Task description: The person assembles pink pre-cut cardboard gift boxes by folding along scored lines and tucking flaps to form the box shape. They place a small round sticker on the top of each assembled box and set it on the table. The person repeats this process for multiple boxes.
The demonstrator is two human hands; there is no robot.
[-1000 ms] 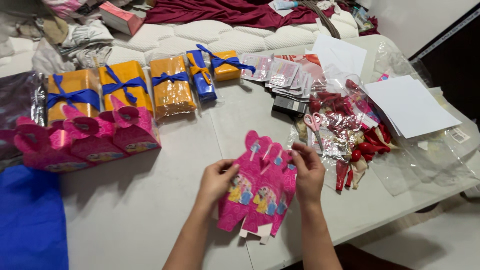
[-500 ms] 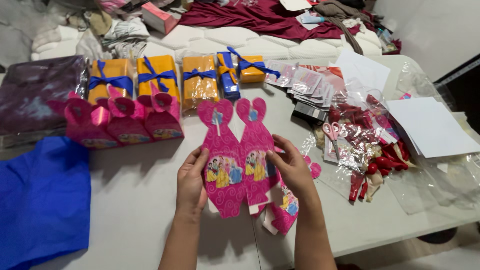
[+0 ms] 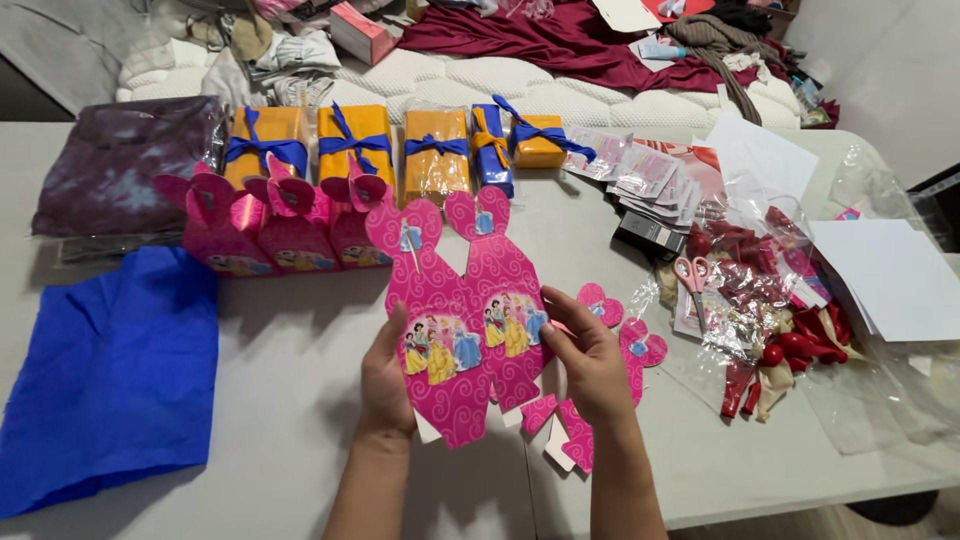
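Observation:
A flat, unfolded pink cardboard favour box [image 3: 465,300] with cartoon figures and heart-shaped tabs is held upright above the white table [image 3: 300,400]. My left hand [image 3: 385,375] grips its left edge. My right hand [image 3: 590,360] grips its right side, thumb on the front panel. More pink flat pieces [image 3: 625,340] lie on the table under and right of my right hand. Three folded pink boxes [image 3: 285,225] stand in a row behind, to the left.
Orange parcels tied with blue ribbon [image 3: 355,145] line the table's far side. Blue tissue paper [image 3: 110,370] lies at left, a dark purple bag [image 3: 125,165] behind it. Pink scissors [image 3: 692,275], red balloons [image 3: 790,345], cellophane and white paper sheets [image 3: 895,275] crowd the right. A bed with clothes lies beyond.
The flat pink box has been lifted off the stack and opened out to face me. The view has shifted, so the things on the table sit further right.

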